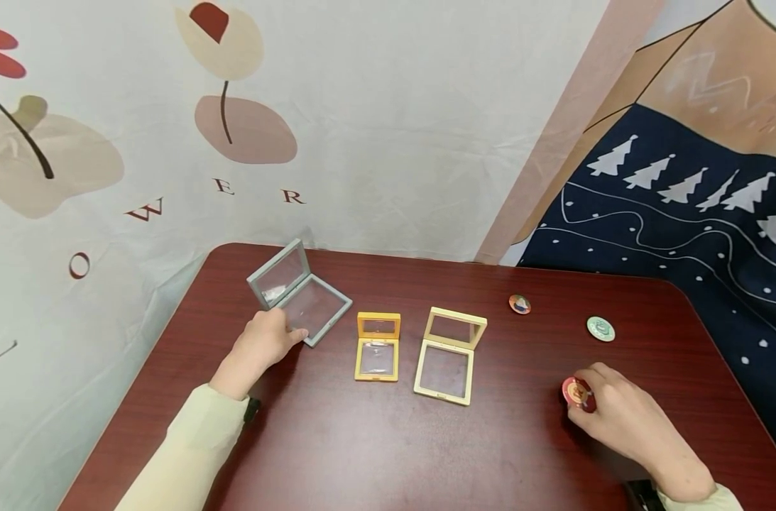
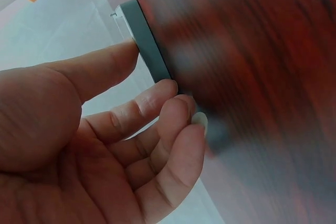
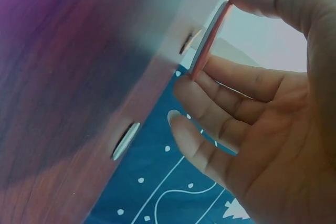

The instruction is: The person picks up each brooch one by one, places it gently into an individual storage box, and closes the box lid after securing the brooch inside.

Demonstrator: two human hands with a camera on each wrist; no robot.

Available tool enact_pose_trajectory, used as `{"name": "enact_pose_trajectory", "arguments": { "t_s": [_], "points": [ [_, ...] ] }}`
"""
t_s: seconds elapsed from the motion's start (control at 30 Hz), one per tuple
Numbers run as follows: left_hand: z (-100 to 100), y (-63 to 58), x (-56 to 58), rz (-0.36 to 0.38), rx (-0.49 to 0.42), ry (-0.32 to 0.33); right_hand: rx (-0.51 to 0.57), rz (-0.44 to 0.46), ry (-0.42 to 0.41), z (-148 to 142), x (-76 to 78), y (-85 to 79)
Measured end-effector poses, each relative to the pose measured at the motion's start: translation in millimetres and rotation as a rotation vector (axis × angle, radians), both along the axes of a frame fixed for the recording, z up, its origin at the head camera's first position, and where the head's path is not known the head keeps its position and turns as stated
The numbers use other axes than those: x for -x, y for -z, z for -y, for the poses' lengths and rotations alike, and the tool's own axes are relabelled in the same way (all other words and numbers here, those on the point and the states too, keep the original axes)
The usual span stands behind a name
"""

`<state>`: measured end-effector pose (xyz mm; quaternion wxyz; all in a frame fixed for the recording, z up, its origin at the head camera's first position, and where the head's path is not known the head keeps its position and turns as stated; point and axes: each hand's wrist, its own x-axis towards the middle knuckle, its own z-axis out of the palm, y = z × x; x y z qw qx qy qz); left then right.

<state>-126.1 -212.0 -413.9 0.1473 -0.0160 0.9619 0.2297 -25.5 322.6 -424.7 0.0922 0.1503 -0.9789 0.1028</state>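
Observation:
At the table's left, my left hand pinches the front edge of a grey hinged frame with clear panels, its lid raised. In the left wrist view the thumb and a fingertip lie against the frame's grey side. My right hand pinches a round red badge by its rim over the right side of the table. The right wrist view shows this badge edge-on between thumb and fingers.
Between the hands lie a small orange-yellow hinged frame and a larger pale yellow one, lids raised. An orange badge and a mint green badge lie farther back at right. Printed cloth hangs behind the table.

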Motion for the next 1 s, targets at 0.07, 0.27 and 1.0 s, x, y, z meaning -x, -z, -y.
{"name": "enact_pose_trajectory", "arguments": {
  "t_s": [0.07,0.27,1.0],
  "points": [
    [2,0.5,-1.5,0.0,-0.005,0.005,0.001,0.001,0.004,0,0.3,-0.9],
    [7,0.1,-8.1,0.007,-0.032,0.006,0.011,-0.006,0.011,3,2.6,-4.8],
    [19,-3.0,-32.0,0.013,-0.026,0.021,0.052,-0.149,-0.085,31,14.2,-22.2]
  ]
}}
